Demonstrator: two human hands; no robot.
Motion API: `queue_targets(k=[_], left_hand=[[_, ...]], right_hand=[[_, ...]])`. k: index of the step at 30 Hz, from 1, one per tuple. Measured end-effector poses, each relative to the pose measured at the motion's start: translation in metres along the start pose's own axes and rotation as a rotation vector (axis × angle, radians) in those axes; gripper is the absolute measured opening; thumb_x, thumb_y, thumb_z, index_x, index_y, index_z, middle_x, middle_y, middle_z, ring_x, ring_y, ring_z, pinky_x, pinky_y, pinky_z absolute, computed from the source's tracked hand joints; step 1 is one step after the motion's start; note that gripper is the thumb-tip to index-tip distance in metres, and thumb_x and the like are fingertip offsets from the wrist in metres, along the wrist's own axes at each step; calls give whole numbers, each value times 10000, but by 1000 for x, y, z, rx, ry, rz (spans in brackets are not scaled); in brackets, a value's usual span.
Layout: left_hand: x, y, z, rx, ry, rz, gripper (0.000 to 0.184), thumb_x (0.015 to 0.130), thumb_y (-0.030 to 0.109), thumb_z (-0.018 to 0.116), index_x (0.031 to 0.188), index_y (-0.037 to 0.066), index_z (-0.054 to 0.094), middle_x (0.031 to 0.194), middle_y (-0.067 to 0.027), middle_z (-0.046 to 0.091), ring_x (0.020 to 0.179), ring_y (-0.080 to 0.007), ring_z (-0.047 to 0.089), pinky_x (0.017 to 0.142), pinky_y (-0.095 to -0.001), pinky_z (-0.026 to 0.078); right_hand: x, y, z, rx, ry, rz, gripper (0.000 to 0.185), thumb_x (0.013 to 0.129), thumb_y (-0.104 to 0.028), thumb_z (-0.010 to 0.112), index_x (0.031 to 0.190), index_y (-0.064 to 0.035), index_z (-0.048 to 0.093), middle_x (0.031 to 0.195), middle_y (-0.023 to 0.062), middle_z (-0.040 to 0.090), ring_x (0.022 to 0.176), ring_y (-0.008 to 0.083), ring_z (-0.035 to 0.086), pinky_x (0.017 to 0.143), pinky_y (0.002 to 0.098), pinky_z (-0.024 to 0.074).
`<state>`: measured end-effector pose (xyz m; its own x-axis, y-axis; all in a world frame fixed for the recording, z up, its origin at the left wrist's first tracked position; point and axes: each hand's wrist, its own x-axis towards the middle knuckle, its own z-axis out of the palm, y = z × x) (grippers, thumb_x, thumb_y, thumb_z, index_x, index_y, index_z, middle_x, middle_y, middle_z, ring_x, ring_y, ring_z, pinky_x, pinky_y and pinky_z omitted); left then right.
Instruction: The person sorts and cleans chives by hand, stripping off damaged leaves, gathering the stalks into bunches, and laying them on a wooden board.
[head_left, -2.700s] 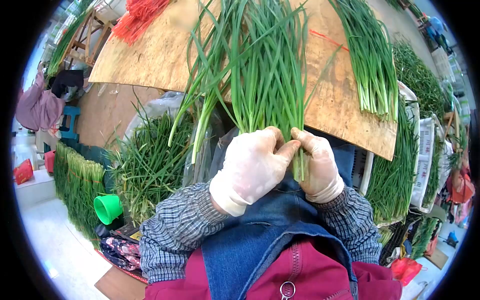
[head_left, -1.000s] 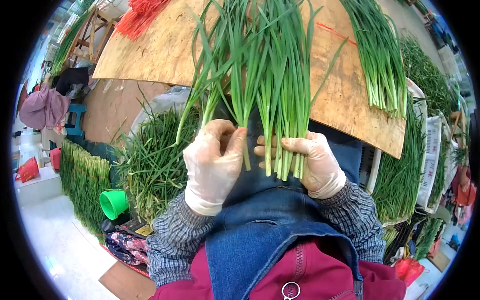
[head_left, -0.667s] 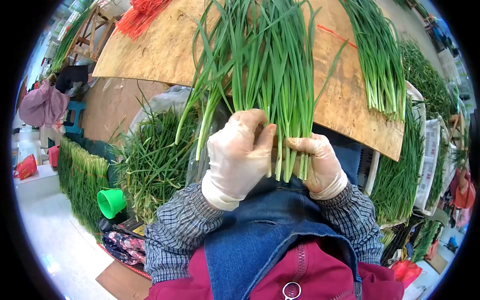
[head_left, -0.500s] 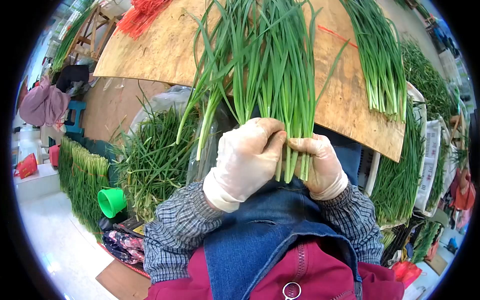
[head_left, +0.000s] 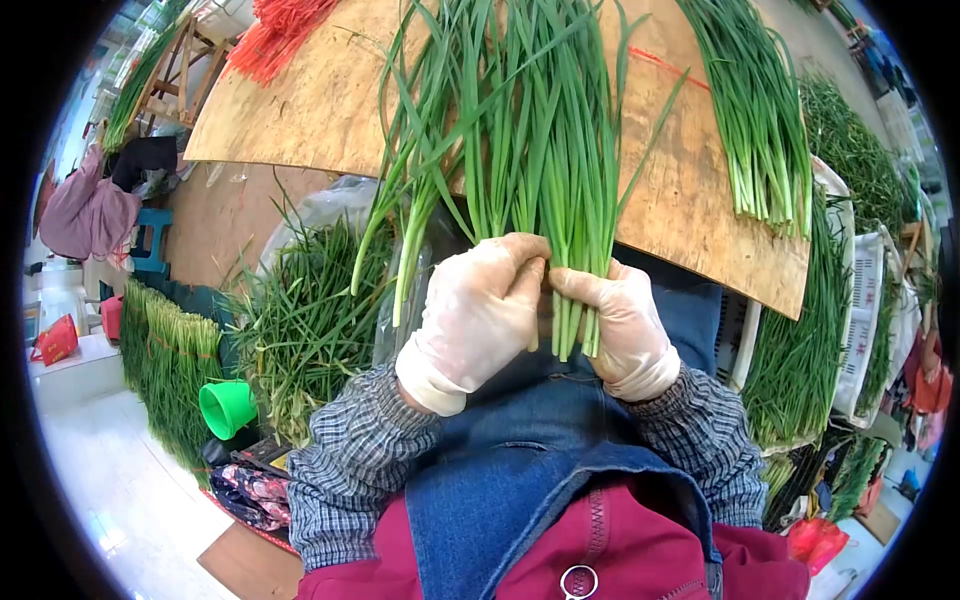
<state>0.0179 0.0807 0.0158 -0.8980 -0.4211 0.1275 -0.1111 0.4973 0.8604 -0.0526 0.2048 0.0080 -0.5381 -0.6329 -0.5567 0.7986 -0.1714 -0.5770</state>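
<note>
My left hand (head_left: 472, 318), in a thin whitish glove, is closed with thumb and forefinger pinched on chive stems at the front of the board. Close beside it, my gloved right hand (head_left: 632, 328) grips a small bunch of garlic chives (head_left: 580, 215), thumb across the stems. Their pale cut ends point down toward my denim apron, below the fingers. The long green leaves run away from me over the wooden board (head_left: 700, 190). A few looser chives (head_left: 412, 250) hang over the edge left of my left hand.
A separate chive bunch (head_left: 755, 130) lies on the board's right side, with red ties (head_left: 275, 40) at the far left corner. Loose greens (head_left: 315, 330) fill a plastic-lined container at left, near a green bucket (head_left: 228, 408). White crates (head_left: 862, 320) stand at right.
Both hands have shifted slightly left with the chives. A little more space shows between the left fingers and the stems in my right hand.
</note>
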Motion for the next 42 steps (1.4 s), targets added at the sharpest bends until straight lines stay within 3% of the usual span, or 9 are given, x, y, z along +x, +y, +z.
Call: queue_targets(k=[1, 4, 9, 13, 20, 24, 36, 41, 42], left_hand=[[-1, 3, -2, -113, -29, -177, 123, 834, 42, 553, 908, -14, 635, 623, -41, 600, 510, -64, 516, 480, -213, 427], [0, 9, -8, -131, -16, -252, 126, 838, 45, 547, 908, -5, 639, 619, -27, 594, 511, -45, 508, 477, -204, 421], [15, 20, -5, 91, -36, -311, 204, 796, 160, 631, 813, -44, 637, 635, -131, 630, 565, -134, 597, 526, -267, 460], [33, 17, 3, 274, -135, -225, 238, 783, 191, 661, 781, -44, 625, 600, -113, 611, 535, -139, 582, 495, -262, 446], [53, 14, -13, -302, -363, -578, 182, 814, 164, 619, 798, -17, 604, 525, -40, 543, 386, -76, 459, 355, -201, 344], [44, 18, -14, -433, -183, -659, 139, 810, 141, 607, 794, 3, 612, 531, -38, 550, 364, -75, 434, 343, -192, 316], [26, 13, -17, -608, -187, -543, 181, 832, 169, 596, 869, -5, 628, 706, -45, 622, 546, -93, 558, 492, -198, 430], [13, 23, -19, -722, -155, -564, 125, 827, 58, 583, 904, -29, 629, 776, -79, 641, 668, -120, 607, 624, -235, 479], [7, 27, -22, -581, -142, -488, 126, 815, 38, 586, 903, -39, 631, 790, -94, 642, 675, -133, 609, 618, -250, 485]], right_hand=[[2, 1, -3, 24, 11, 10, 212, 830, -20, 528, 1032, 42, 541, 895, 139, 614, 735, 230, 628, 604, 375, 551], [-3, -8, 0, 77, 0, 60, 212, 831, -6, 510, 1034, 42, 541, 898, 142, 612, 743, 236, 628, 613, 398, 556], [-3, -5, -3, 79, -18, 23, 209, 821, 4, 512, 1022, 49, 545, 892, 145, 614, 745, 241, 631, 635, 389, 559], [-3, -5, -4, 16, -1, -23, 203, 810, 11, 522, 1005, 55, 552, 884, 139, 618, 735, 228, 631, 646, 366, 559], [-7, -10, 5, 18, -5, -24, 206, 814, 12, 500, 1009, 62, 542, 901, 149, 618, 773, 253, 633, 669, 400, 556], [-4, -10, 1, 88, -32, -12, 218, 820, 13, 483, 1026, 62, 532, 928, 157, 612, 796, 265, 630, 680, 420, 555], [-8, -14, 3, 62, -72, 30, 231, 852, -70, 511, 1054, 40, 539, 906, 134, 616, 774, 227, 630, 620, 387, 562], [-4, -10, 4, 82, -7, 34, 215, 840, -46, 512, 1033, 44, 542, 839, 129, 615, 696, 212, 627, 557, 351, 560], [-4, -10, 5, 84, 19, 34, 209, 837, -37, 509, 1026, 47, 540, 828, 129, 613, 684, 211, 625, 551, 348, 559]])
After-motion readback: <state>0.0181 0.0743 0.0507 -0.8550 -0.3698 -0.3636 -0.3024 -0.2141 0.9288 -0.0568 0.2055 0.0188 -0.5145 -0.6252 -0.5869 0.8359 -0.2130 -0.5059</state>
